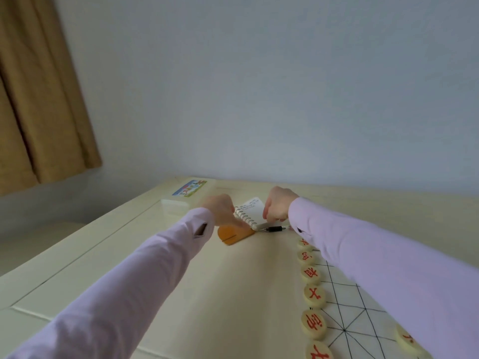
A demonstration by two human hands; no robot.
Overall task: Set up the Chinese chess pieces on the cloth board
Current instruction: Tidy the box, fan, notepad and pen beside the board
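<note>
Head view, left hand (220,208): fingers curled down at the spiral notebook (250,211) and the orange item (233,235); I cannot tell whether it holds anything.
Right hand (278,206): closed like a fist above the pen (274,228); contents hidden from me.
Chess pieces (314,296): one row along the near-left edge of the cloth board (357,314), well apart from both hands.
Risk: my right sleeve (375,255) hangs over the board; drawing it back low could sweep the row askew.
Writing: red characters on the pieces, sideways; notebook script and the white box (181,200) label are too small to read.
</note>
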